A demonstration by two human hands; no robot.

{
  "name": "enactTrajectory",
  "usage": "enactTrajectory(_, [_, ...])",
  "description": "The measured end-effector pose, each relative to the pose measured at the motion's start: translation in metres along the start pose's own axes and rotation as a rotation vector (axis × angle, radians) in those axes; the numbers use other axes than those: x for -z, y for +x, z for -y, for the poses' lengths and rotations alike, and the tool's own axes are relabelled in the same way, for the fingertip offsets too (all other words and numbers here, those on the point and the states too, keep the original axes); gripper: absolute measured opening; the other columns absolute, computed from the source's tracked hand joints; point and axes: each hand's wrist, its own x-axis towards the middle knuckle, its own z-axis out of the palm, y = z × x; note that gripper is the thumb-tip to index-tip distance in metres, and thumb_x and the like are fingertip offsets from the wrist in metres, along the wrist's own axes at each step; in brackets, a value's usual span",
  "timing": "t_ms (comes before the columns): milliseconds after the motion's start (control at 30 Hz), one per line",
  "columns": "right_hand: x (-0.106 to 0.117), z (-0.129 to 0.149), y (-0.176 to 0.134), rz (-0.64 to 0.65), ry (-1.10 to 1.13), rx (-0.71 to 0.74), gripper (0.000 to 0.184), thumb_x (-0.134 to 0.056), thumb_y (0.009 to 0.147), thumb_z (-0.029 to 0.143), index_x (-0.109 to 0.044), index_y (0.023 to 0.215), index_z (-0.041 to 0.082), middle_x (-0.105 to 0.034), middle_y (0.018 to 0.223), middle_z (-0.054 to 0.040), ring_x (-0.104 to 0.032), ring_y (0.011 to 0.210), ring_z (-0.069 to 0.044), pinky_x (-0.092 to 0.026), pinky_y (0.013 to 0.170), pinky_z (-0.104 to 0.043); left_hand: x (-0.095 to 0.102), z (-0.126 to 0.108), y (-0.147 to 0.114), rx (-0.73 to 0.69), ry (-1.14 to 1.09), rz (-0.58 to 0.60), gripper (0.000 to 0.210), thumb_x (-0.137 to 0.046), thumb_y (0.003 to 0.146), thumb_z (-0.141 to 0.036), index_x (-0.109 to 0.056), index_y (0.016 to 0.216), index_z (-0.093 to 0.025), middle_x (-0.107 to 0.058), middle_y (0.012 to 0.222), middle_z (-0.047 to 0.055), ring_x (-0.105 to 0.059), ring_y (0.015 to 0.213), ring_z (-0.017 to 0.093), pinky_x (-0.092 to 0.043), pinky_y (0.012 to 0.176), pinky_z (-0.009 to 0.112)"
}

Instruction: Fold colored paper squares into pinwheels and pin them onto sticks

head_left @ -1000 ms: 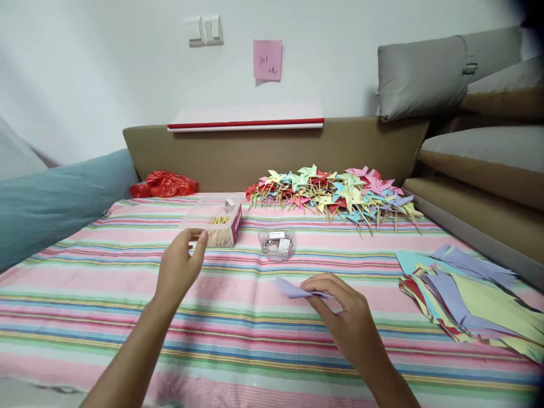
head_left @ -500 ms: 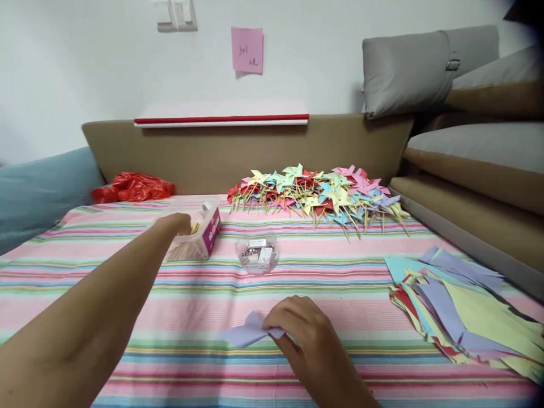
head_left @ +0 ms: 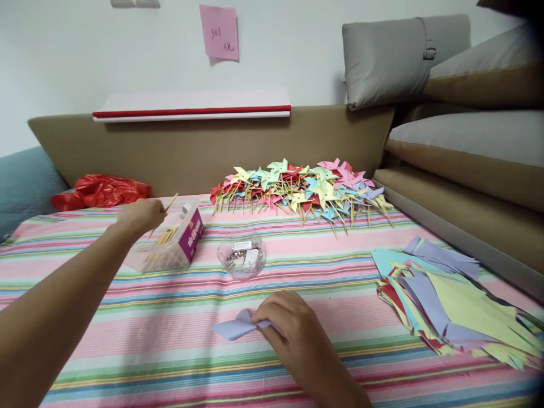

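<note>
Head view. Left hand (head_left: 144,214): arm extended, hand raised over the far left part of the box (head_left: 190,237). Grip narrow, pinching one thin stick (head_left: 171,202); the stick slants, its tip showing up and right of the fingers. More sticks (head_left: 167,235) lie inside the box, which is clear with a purple end.

Right hand (head_left: 293,328): near centre, low over the striped cloth (head_left: 178,351). Grip narrow, holding folded purple paper (head_left: 234,328) between thumb and fingers; the paper's free end points left. Thumb partly hidden.

Surroundings: clear packet (head_left: 242,262) with white labels on the cloth, just right of the box, beyond the paper. Pinwheels (head_left: 325,192) heaped at the back, sticks toward the viewer. Cut sheets (head_left: 463,309) in a loose, mixed-colour pile at right. Red bag (head_left: 102,191) at back left.
</note>
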Motion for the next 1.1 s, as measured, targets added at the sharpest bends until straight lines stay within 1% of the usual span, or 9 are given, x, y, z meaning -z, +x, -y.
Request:
enactTrajectory(67, [0.004, 0.001, 0.001, -0.032, 0.058, -0.044, 0.016, -0.065, 0.090, 0.007, -0.071, 0.090, 0.021, -0.074, 0.089, -0.0021, -0.065, 0.085, -0.020, -0.047, 0.076, -0.031, 0.015, -0.025, -0.021, -0.010, 0.012, -0.025, 0.025, -0.070, 0.089, -0.034, -0.068, 0.082, -0.010, -0.070, 0.081, 0.001, -0.068, 0.084, 0.020, -0.051, 0.085, 0.035])
enactTrajectory(200, [0.015, 0.007, -0.001, -0.157, 0.239, -0.153, 0.006, -0.068, 0.091, 0.022, -0.072, 0.087, 0.022, -0.073, 0.086, -0.0028, -0.067, 0.083, -0.020, -0.050, 0.073, -0.031, 0.025, -0.072, -0.105, -0.107, -0.139, -0.031, 0.027, -0.057, 0.097, -0.043, -0.068, 0.102, -0.019, -0.074, 0.096, 0.001, -0.068, 0.084, 0.017, -0.051, 0.073, 0.025])
enactTrajectory(300, [0.024, 0.013, -0.005, -0.367, 0.490, -0.396, 0.017, -0.077, 0.085, 0.038, -0.075, 0.092, 0.022, -0.077, 0.092, -0.0039, -0.070, 0.088, -0.022, -0.054, 0.078, -0.032, 0.007, -0.094, -0.169, -0.001, -0.550, 0.075, 0.020, -0.061, 0.096, -0.040, -0.068, 0.096, -0.021, -0.073, 0.089, 0.003, -0.067, 0.084, 0.019, -0.051, 0.074, 0.027])
enactTrajectory(400, [0.032, 0.016, -0.009, -0.596, 0.797, -0.537, 0.029, -0.083, 0.079, 0.040, -0.076, 0.100, 0.022, -0.079, 0.099, -0.0047, -0.071, 0.100, -0.024, -0.057, 0.085, -0.035, -0.023, -0.106, -0.204, 0.133, -0.865, 0.229, 0.021, -0.063, 0.095, -0.039, -0.067, 0.088, -0.019, -0.069, 0.083, 0.003, -0.067, 0.082, 0.019, -0.052, 0.076, 0.029])
enactTrajectory(500, [0.037, 0.019, -0.010, -0.709, 1.031, -0.532, 0.023, -0.086, 0.076, 0.035, -0.076, 0.093, 0.024, -0.078, 0.096, -0.0016, -0.071, 0.098, -0.018, -0.059, 0.083, -0.029, -0.052, -0.115, -0.213, 0.212, -1.065, 0.306, 0.022, -0.065, 0.094, -0.039, -0.066, 0.088, -0.018, -0.067, 0.083, 0.003, -0.065, 0.083, 0.018, -0.051, 0.080, 0.029])
enactTrajectory(667, [0.039, 0.022, -0.007, -0.650, 1.256, -0.511, 0.016, -0.088, 0.075, 0.032, -0.078, 0.085, 0.025, -0.077, 0.091, -0.0001, -0.071, 0.086, -0.013, -0.059, 0.079, -0.024, -0.083, -0.122, -0.213, 0.267, -1.272, 0.523, 0.020, -0.065, 0.095, -0.038, -0.066, 0.091, -0.019, -0.068, 0.085, 0.001, -0.064, 0.079, 0.014, -0.049, 0.079, 0.026])
enactTrajectory(933, [0.023, 0.011, -0.002, -0.325, 1.215, -0.398, 0.017, -0.083, 0.080, 0.038, -0.080, 0.092, 0.027, -0.073, 0.086, -0.0003, -0.066, 0.082, -0.014, -0.057, 0.075, -0.024, -0.078, -0.107, -0.212, 0.347, -1.347, 0.548, 0.022, -0.075, 0.088, -0.038, -0.066, 0.089, -0.018, -0.069, 0.076, 0.001, -0.060, 0.071, 0.013, -0.043, 0.061, 0.021])
enactTrajectory(1000, [0.019, 0.016, -0.002, -0.306, 1.157, -0.402, 0.014, -0.085, 0.077, 0.035, -0.080, 0.088, 0.028, -0.071, 0.095, -0.0003, -0.066, 0.088, -0.015, -0.057, 0.075, -0.024, -0.075, -0.104, -0.211, 0.351, -1.341, 0.516, 0.024, -0.078, 0.084, -0.037, -0.065, 0.085, -0.018, -0.066, 0.072, 0.000, -0.056, 0.065, 0.011, -0.041, 0.057, 0.021])
enactTrajectory(1100, [0.016, 0.026, -0.004, -0.320, 0.997, -0.377, 0.007, -0.085, 0.077, 0.028, -0.079, 0.080, 0.028, -0.067, 0.123, -0.0005, -0.064, 0.116, -0.020, -0.055, 0.094, -0.027, -0.072, -0.102, -0.210, 0.340, -1.347, 0.520, 0.023, -0.078, 0.084, -0.036, -0.065, 0.083, -0.018, -0.065, 0.070, -0.001, -0.055, 0.062, 0.011, -0.042, 0.058, 0.022])
